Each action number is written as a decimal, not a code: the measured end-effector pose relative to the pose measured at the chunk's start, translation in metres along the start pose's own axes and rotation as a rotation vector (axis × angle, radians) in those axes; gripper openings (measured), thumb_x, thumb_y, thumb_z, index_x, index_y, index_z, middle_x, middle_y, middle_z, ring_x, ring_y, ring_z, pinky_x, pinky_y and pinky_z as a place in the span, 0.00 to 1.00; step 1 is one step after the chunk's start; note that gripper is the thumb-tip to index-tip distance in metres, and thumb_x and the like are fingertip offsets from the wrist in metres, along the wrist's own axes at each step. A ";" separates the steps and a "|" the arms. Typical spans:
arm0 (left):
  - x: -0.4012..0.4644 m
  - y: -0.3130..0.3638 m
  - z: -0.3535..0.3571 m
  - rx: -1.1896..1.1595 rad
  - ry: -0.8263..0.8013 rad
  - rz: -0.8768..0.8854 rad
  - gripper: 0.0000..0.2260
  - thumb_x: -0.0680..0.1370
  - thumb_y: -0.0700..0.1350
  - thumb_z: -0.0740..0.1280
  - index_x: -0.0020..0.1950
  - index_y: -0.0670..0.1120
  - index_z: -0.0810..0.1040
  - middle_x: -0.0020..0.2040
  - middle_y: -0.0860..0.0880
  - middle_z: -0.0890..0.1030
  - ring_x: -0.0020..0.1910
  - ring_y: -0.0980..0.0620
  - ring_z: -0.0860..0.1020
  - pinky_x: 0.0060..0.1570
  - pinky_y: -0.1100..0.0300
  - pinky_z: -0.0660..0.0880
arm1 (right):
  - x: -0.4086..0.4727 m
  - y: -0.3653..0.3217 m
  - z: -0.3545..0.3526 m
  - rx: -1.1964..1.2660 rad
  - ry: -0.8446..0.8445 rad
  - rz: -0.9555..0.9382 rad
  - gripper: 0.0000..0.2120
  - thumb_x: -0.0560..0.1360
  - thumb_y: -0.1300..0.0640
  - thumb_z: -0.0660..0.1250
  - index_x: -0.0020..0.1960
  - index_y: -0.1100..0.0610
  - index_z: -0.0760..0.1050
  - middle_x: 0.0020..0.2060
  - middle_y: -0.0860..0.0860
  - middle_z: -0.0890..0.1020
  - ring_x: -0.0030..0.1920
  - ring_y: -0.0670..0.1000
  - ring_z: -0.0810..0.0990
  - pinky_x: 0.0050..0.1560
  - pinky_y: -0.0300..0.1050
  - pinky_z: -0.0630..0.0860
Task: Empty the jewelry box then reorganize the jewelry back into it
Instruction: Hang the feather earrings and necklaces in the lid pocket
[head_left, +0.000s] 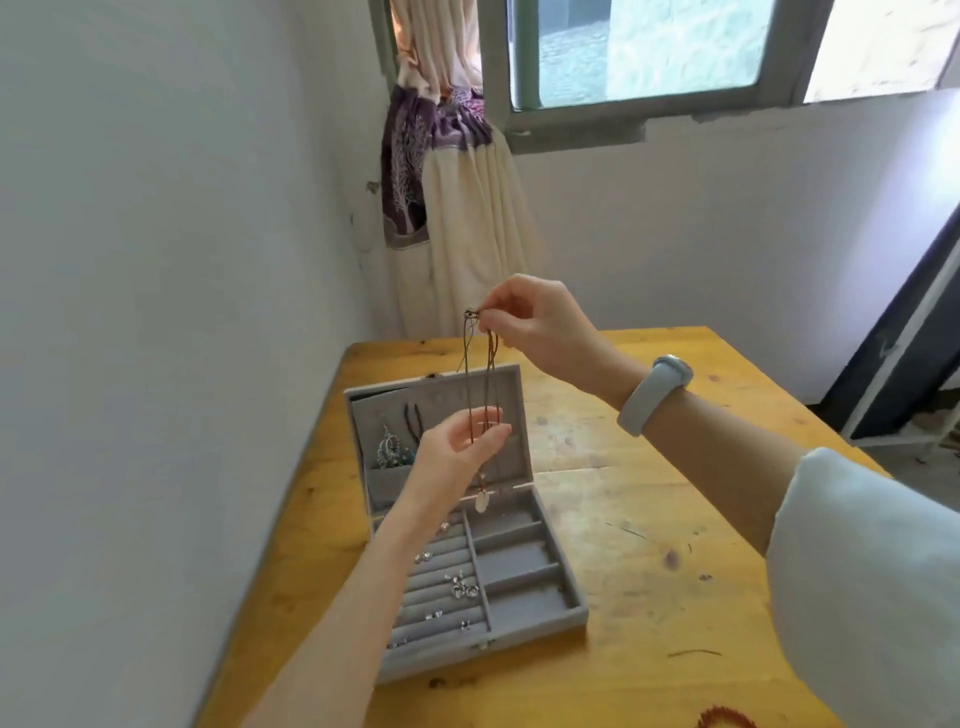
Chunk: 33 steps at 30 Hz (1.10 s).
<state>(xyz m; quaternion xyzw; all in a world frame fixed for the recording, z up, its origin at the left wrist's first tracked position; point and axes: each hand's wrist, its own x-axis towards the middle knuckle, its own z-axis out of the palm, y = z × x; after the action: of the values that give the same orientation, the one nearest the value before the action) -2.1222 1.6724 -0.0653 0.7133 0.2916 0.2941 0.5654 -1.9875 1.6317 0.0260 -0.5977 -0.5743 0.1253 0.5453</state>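
Pinched in my right hand (524, 325), a cord necklace (480, 395) hangs above the open gray jewelry box (524, 587), while my left hand (465, 441) pinches its strands lower down. Rings (460, 584) sit in the box's left slots on the yellow table (649, 519).

Right wrist: pale grey-blue smart band (655, 394). Right arm: white sleeve (862, 582) pushed up, at four o'clock. Left forearm (363, 587) bare.

Bright daylight from window (649, 47); soft focus, perhaps compression; edges bowed.
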 end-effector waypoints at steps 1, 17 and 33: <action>0.001 0.000 -0.007 -0.014 0.005 -0.001 0.07 0.75 0.45 0.67 0.53 0.51 0.76 0.51 0.50 0.82 0.52 0.53 0.79 0.49 0.67 0.73 | 0.006 -0.002 0.007 0.017 0.007 0.004 0.10 0.73 0.66 0.64 0.39 0.52 0.73 0.36 0.52 0.79 0.33 0.46 0.75 0.35 0.33 0.71; 0.046 -0.036 -0.018 0.592 0.506 0.146 0.12 0.78 0.45 0.64 0.60 0.44 0.74 0.47 0.48 0.82 0.45 0.50 0.79 0.44 0.62 0.72 | 0.033 0.041 0.043 0.077 0.155 0.114 0.10 0.74 0.66 0.63 0.39 0.53 0.73 0.34 0.54 0.79 0.33 0.52 0.80 0.42 0.49 0.81; 0.021 -0.089 -0.014 1.351 0.343 0.483 0.14 0.65 0.45 0.75 0.49 0.47 0.81 0.40 0.50 0.81 0.39 0.51 0.79 0.43 0.51 0.74 | 0.042 0.027 0.034 0.281 0.239 0.178 0.08 0.74 0.68 0.62 0.40 0.57 0.73 0.36 0.54 0.79 0.31 0.46 0.81 0.41 0.44 0.81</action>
<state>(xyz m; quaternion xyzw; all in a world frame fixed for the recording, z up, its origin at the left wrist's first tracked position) -2.1260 1.7143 -0.1481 0.8944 0.3282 0.2740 -0.1310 -1.9863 1.6907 0.0114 -0.5748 -0.4272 0.1803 0.6742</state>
